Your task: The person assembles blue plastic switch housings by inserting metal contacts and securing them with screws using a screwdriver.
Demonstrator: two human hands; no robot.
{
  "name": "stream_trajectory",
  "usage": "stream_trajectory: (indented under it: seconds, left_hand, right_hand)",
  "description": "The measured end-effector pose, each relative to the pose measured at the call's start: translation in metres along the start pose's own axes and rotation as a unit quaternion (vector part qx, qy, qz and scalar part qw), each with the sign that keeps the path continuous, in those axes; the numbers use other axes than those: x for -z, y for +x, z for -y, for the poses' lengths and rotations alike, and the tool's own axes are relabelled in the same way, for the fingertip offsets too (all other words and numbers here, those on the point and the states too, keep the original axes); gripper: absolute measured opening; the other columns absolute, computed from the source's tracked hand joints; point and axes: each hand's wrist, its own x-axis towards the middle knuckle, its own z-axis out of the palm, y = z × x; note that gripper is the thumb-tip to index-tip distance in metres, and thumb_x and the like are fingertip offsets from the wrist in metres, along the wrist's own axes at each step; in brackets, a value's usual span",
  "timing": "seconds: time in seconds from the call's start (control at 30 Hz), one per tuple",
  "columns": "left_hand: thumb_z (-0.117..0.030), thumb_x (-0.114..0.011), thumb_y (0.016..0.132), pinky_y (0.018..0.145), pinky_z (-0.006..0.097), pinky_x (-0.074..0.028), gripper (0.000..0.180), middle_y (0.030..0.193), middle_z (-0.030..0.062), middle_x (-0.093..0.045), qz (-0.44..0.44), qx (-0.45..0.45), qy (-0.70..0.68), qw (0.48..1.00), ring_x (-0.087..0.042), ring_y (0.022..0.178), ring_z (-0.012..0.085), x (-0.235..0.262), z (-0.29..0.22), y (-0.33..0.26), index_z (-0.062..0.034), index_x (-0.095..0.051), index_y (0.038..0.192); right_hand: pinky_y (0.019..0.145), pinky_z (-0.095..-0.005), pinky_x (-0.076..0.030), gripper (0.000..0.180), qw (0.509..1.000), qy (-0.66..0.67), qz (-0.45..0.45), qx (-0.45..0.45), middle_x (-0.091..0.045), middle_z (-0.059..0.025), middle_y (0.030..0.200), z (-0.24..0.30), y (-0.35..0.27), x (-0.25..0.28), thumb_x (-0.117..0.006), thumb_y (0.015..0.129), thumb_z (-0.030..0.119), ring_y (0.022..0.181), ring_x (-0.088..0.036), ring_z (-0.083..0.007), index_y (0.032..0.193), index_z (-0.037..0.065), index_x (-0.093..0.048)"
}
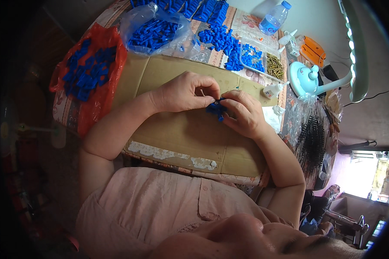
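your table wears a flowered cloth, with a flattened cardboard sheet laid over its near part. on the cloth lie loose blue plastic parts, a clear bag of them, a water bottle and a small glue bottle.

Person, seen from above: pale pink short-sleeved shirt, lightly creased, buttoned front with one small button visible, chest pocket. Both forearms bare. Left hand and right hand: no rings, no gloves.
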Motion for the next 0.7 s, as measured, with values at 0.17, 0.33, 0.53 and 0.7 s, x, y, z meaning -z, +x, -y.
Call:
stream_trajectory:
  seconds: [0.17, 0.33, 0.53, 0.7]
  left_hand:
    - [-0.003, -0.065, 0.084, 0.073, 0.023, -0.050, 0.010, 0.087, 0.0002, -0.064, -0.003, 0.007, -0.002, 1.000, -0.059, 0.082, 0.0062, -0.0012, -0.0014, -0.0011, -0.0022, -0.064, 0.095]
    - [-0.005, -0.066, 0.084, 0.074, 0.024, -0.050, 0.009, 0.084, 0.0006, -0.065, -0.002, 0.003, 0.006, 1.000, -0.060, 0.081, 0.0074, -0.0029, 0.0015, 0.0003, -0.0019, -0.064, 0.092]
    - [-0.004, -0.066, 0.082, 0.073, 0.025, -0.051, 0.007, 0.083, 0.0029, -0.066, -0.009, -0.003, 0.059, 0.998, -0.062, 0.079, 0.0090, -0.0045, -0.0021, 0.0003, -0.0008, -0.065, 0.089]
    - [-0.002, -0.065, 0.082, 0.070, 0.024, -0.051, 0.008, 0.083, 0.0030, -0.066, -0.014, -0.044, 0.070, 0.996, -0.061, 0.078, 0.0089, -0.0017, -0.0021, 0.0008, -0.0008, -0.065, 0.090]
  right_hand:
    - [0.064, -0.0343, -0.051, 0.043, 1.000, -0.002, 0.006, -0.001, -0.060, -0.0078, 0.100, 0.0000, 0.0002, 0.0002, -0.077, 0.062, 0.010, 0.083, -0.062, -0.0239, 0.101, 0.006, -0.060]
    - [0.065, -0.0345, -0.051, 0.041, 1.000, -0.006, 0.007, 0.010, -0.060, -0.0075, 0.100, -0.0002, 0.0007, -0.0007, -0.077, 0.063, 0.011, 0.084, -0.062, -0.0236, 0.101, 0.006, -0.060]
    - [0.066, -0.0348, -0.051, 0.041, 1.000, -0.010, 0.015, 0.008, -0.060, -0.0075, 0.100, -0.0007, -0.0013, -0.0005, -0.077, 0.064, 0.011, 0.085, -0.063, -0.0239, 0.101, 0.006, -0.060]
    - [0.066, -0.0347, -0.051, 0.042, 1.000, -0.010, 0.012, -0.003, -0.061, -0.0077, 0.100, 0.0003, -0.0001, 0.0015, -0.077, 0.063, 0.010, 0.085, -0.063, -0.0242, 0.101, 0.006, -0.060]
